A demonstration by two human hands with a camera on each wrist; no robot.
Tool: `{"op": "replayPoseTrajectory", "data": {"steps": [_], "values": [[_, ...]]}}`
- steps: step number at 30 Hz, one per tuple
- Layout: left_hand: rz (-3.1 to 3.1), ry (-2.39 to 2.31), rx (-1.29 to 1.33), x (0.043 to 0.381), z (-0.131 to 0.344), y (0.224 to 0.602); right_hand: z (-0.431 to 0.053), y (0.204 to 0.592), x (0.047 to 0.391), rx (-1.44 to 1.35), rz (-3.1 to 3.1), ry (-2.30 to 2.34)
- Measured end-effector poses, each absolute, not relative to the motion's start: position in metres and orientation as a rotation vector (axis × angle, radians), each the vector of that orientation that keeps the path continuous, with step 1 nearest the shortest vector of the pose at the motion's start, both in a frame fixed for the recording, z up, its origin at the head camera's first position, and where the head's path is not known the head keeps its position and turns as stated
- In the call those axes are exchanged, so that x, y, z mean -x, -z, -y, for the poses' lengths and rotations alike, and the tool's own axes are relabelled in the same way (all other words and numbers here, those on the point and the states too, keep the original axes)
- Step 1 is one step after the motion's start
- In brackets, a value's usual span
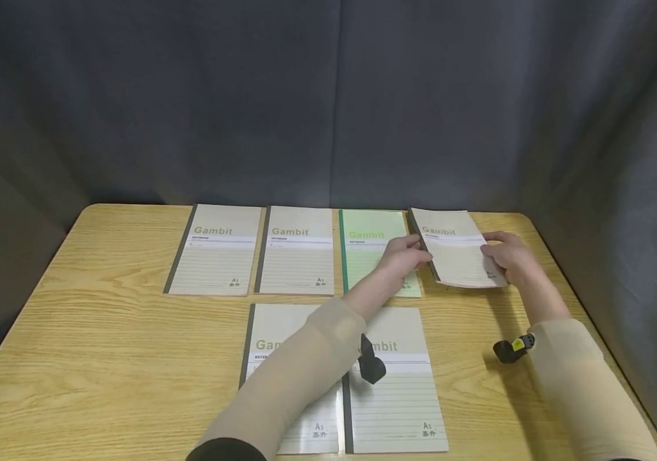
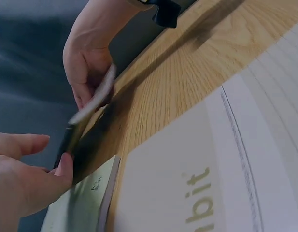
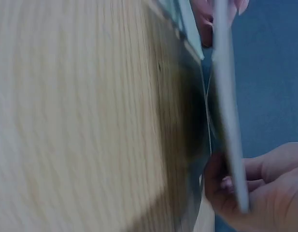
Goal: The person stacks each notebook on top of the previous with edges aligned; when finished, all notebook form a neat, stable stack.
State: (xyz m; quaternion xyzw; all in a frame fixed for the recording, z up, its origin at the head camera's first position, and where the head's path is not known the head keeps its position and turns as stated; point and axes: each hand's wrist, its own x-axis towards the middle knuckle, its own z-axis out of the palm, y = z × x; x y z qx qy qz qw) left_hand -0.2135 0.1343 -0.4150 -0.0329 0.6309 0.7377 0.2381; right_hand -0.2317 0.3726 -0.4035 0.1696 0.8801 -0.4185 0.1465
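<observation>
A white Gambit notebook (image 1: 455, 246) with a dark spine is held tilted, raised off the table at the right end of the back row. My left hand (image 1: 400, 261) holds its spine edge, and that wrist lies above the green notebook (image 1: 365, 256). At the opposite edge, my right hand (image 1: 510, 256) pinches the notebook, thumb over the cover and fingers beneath. Edge-on in the right wrist view, the held notebook (image 3: 229, 111) shows between my left fingers (image 3: 204, 21) and my right hand (image 3: 264, 188). The left wrist view also shows both hands at its edges.
Two white notebooks, one far left (image 1: 213, 256) and one beside it (image 1: 296, 256), lie in the back row. Two more, a left one (image 1: 311, 429) and a right one (image 1: 394, 397), lie in front, partly under my left sleeve. Dark curtains (image 1: 328, 102) surround the wooden table (image 1: 104, 358).
</observation>
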Motion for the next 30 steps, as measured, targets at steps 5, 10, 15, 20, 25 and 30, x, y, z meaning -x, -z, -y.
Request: {"op": "replayPoseTrajectory", "data": {"steps": [5,10,15,20,25,30], "values": [[-1.907,-1.906,-0.038,0.217,-0.116,0.404,-0.353,0.405,0.226,-0.500,-2.491,1.536],[-2.091,-1.799,-0.143,0.223,-0.079,0.392,-0.325,0.397,0.226,-0.440,-2.409,1.672],[-2.262,-1.686,-0.143,0.228,-0.047,0.389,-0.303,0.396,0.229,-0.253,-2.335,1.648],[-2.385,-1.515,-0.130,0.227,-0.029,0.402,-0.293,0.408,0.233,-0.138,-2.290,1.612],[-2.487,-1.373,-0.151,0.226,-0.021,0.411,-0.286,0.417,0.236,-0.064,-2.276,1.625],[-2.525,-1.272,-0.155,0.227,-0.016,0.415,-0.279,0.423,0.237,-0.071,-2.287,1.582]]}}
